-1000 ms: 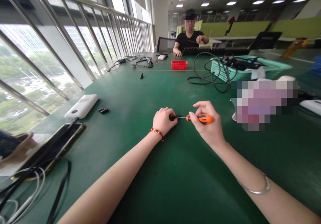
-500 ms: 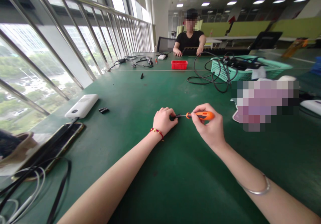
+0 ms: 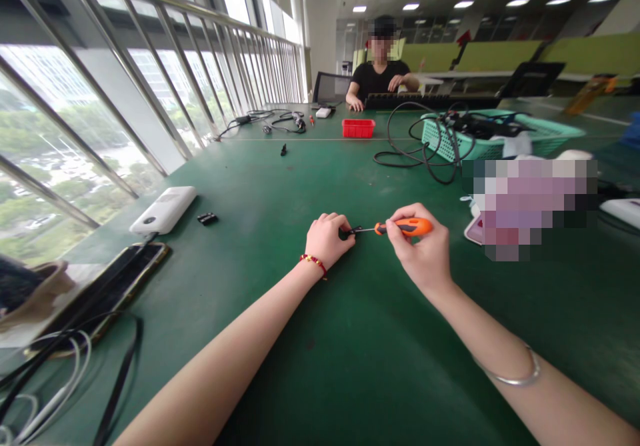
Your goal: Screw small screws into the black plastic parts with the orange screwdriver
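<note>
My left hand [image 3: 327,241] rests on the green table, its thumb and fingers closed round a small black part [image 3: 354,231]. The part's kind is too small to tell, and my fingers hide much of it. In my right hand [image 3: 423,246] is a screwdriver [image 3: 413,227] with an orange and black handle, gripped between thumb and fingers. Its thin metal shaft points left, and the tip meets or nearly meets the black part. A second small black piece [image 3: 207,219] lies to the left of my left hand.
A white power bank [image 3: 164,210], a phone [image 3: 107,293] and cables lie at the left. Further back are a red bin [image 3: 359,128] and a small black piece [image 3: 283,150]. A turquoise basket [image 3: 545,141] with cables stands right. A person [image 3: 380,76] sits across the table [image 3: 300,373].
My right hand and the screwdriver have shifted slightly right, and the handle sits a little higher. My left hand stays put. The person opposite has raised one hand from the table.
</note>
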`<state>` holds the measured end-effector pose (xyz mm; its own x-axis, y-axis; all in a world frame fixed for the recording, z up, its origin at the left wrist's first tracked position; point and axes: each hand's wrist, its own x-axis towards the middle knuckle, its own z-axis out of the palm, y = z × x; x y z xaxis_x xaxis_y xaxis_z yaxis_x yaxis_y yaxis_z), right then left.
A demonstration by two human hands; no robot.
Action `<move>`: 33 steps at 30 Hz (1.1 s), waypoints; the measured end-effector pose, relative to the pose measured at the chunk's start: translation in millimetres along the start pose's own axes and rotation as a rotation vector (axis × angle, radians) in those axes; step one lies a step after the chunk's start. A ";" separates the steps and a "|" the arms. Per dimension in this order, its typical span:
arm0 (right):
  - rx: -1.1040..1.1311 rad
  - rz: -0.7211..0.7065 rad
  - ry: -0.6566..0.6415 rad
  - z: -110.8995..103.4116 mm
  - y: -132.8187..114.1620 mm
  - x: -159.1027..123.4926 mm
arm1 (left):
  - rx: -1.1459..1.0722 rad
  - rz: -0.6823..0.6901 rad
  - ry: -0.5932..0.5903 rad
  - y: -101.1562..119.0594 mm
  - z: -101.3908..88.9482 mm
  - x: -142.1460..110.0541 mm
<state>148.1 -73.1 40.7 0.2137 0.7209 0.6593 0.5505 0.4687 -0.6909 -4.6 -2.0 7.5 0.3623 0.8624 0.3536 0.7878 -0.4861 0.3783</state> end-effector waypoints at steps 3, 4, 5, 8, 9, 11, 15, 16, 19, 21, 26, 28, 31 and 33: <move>-0.001 0.008 -0.015 0.4 0.7 -0.3 | 0.003 -0.003 -0.002 0.4 -0.2 0.2; 0.000 0.010 -0.019 0.5 0.9 -0.4 | 0.003 -0.003 -0.003 0.5 -0.2 0.3; 0.001 0.011 -0.022 0.6 1.1 -0.5 | 0.004 -0.004 -0.004 0.6 -0.2 0.4; 0.002 0.013 -0.024 0.6 1.0 -0.6 | 0.004 -0.004 -0.006 0.7 -0.3 0.4; 0.002 0.014 -0.022 0.5 0.8 -0.5 | 0.004 -0.004 -0.006 0.6 -0.3 0.4; 0.003 0.017 -0.016 0.4 0.4 -0.4 | 0.002 -0.002 -0.003 0.5 -0.2 0.3; 0.002 0.018 -0.017 0.4 0.8 -0.2 | 0.002 0.002 0.001 0.2 -0.1 0.1; 0.001 0.019 -0.019 0.5 1.1 -0.3 | 0.003 0.003 0.000 0.1 0.0 0.1; -0.001 0.024 -0.023 1.0 2.2 -0.2 | 0.006 0.004 -0.003 -0.2 0.5 0.3; -0.002 0.034 -0.029 1.1 2.4 0.0 | 0.007 0.006 -0.002 -0.5 0.8 0.5; -0.020 0.085 -0.037 -0.4 0.5 1.7 | 0.002 0.013 0.006 -0.9 1.4 0.1; -0.030 0.095 -0.047 -1.1 -0.6 2.2 | 0.004 0.015 0.006 -0.8 1.3 -0.2; 0.001 0.089 -0.067 -1.0 -1.3 2.2 | 0.010 0.015 0.004 -0.6 0.9 -0.4; 0.040 0.077 -0.058 0.2 -0.7 2.0 | 0.012 0.015 0.002 -0.6 0.5 -0.2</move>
<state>148.0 -71.9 42.4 0.2063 0.7835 0.5862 0.5011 0.4300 -0.7510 -4.9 -1.8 6.8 0.3731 0.8548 0.3607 0.7882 -0.4971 0.3628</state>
